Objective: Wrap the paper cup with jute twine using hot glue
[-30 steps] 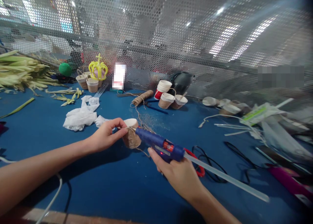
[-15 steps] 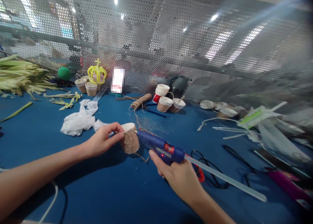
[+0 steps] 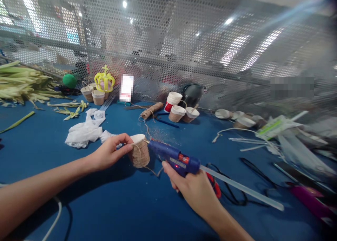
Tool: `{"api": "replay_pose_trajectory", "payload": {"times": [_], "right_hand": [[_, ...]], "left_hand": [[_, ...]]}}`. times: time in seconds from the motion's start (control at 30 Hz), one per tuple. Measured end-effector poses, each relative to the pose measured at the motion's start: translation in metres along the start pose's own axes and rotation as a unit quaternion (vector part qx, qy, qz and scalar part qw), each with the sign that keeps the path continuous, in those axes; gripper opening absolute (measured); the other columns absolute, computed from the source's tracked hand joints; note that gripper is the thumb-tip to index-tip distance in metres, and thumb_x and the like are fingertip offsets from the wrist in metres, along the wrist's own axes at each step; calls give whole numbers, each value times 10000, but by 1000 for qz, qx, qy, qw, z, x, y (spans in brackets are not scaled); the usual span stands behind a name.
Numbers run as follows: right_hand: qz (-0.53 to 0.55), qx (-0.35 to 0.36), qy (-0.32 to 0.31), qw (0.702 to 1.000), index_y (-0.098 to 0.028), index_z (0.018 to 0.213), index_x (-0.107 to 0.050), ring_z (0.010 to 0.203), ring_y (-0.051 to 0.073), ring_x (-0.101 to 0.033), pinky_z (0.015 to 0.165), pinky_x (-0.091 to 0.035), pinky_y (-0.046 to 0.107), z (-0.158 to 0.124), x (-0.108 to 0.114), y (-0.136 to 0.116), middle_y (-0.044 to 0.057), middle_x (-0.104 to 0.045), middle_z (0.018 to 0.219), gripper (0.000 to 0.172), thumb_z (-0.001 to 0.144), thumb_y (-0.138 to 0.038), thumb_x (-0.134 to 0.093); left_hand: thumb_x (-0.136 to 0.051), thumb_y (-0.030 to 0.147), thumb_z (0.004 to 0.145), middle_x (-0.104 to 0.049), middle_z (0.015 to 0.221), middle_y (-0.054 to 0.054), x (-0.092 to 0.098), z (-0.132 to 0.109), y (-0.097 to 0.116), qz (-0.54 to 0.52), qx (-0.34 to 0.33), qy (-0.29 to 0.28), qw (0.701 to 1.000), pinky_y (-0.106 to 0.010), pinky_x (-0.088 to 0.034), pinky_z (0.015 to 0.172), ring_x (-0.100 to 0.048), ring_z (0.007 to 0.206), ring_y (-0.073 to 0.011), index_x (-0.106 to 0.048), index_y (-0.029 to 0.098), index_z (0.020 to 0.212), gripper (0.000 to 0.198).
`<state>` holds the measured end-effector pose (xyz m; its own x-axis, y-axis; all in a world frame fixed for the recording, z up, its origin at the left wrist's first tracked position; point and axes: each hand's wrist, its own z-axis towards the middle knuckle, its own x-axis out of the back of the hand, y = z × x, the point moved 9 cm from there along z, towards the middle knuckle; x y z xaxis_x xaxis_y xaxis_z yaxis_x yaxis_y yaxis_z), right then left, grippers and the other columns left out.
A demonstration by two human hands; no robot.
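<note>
My left hand [image 3: 112, 150] pinches the left side of a small twine-wrapped cup [image 3: 140, 155] with a white rim, at the middle of the blue table. A strand of twine crosses the cup's side and trails off to its right. My right hand [image 3: 193, 183] is wrapped round the handle of a blue hot glue gun [image 3: 171, 155] with a red light on. The gun's nozzle points left, close to the cup's upper right rim; whether it touches cannot be told. A long clear glue stick [image 3: 242, 188] sticks out of its back.
Behind the hands lie a twine roll [image 3: 152, 110] and wrapped cups [image 3: 177, 113]. White tissue [image 3: 83, 132] is at left, near pale green husks [image 3: 23, 83]. Right, there are black cords, plastic bags [image 3: 302, 149] and a purple item [image 3: 310, 202]. A perforated metal screen [image 3: 147, 40] stands behind.
The glue gun's nozzle has shifted slightly right, away from the cup's rim. The left hand keeps its pinch on the cup. The view has tilted up slightly.
</note>
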<state>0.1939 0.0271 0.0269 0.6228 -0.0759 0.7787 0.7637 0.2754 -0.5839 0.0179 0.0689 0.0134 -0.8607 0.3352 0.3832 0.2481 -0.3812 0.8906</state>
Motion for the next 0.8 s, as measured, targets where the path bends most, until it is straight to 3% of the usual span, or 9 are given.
{"api": "replay_pose_trajectory", "payload": {"times": [0.1,0.43,0.53,0.7,0.8], "right_hand": [[9,-18,-8,1000,-193,470,-519,354,100,-500,421,-420,215,0,-1,2,-34,-497,379,382,795,-387,-469],[-23,82,-25,996,-229,769,-681,475,166,-558,476,-448,276,-1,-3,-23,9,-568,465,284,790,-359,-429],[-28,105,-35,994,-231,768,-684,469,161,-556,478,-446,271,-2,-5,-25,5,-562,454,306,806,-345,-402],[5,-7,-16,1000,-208,506,-566,384,127,-516,433,-434,242,-2,-3,-2,-19,-510,394,361,796,-393,-458],[10,-42,-16,999,-206,451,-484,366,121,-511,432,-434,241,-1,-2,3,-21,-503,387,398,792,-410,-470]], "left_hand": [[-432,302,836,-580,759,-28,1,0,-1,2,0,3,1000,-251,-431,685,-535,730,-135,-511,134,794,190],[-423,306,836,-585,762,-34,0,0,2,8,1,0,1000,-268,-434,693,-531,732,-141,-511,135,788,198],[-419,306,838,-583,768,-38,0,0,2,8,0,-2,1000,-273,-436,696,-528,737,-143,-510,135,794,198],[-417,296,838,-576,776,-40,-1,-1,1,-6,-1,-7,1000,-276,-437,698,-524,743,-143,-505,133,805,188],[-419,293,836,-564,768,-33,-1,-1,-1,-12,4,-9,1000,-269,-433,690,-519,728,-137,-499,134,797,182]]}}
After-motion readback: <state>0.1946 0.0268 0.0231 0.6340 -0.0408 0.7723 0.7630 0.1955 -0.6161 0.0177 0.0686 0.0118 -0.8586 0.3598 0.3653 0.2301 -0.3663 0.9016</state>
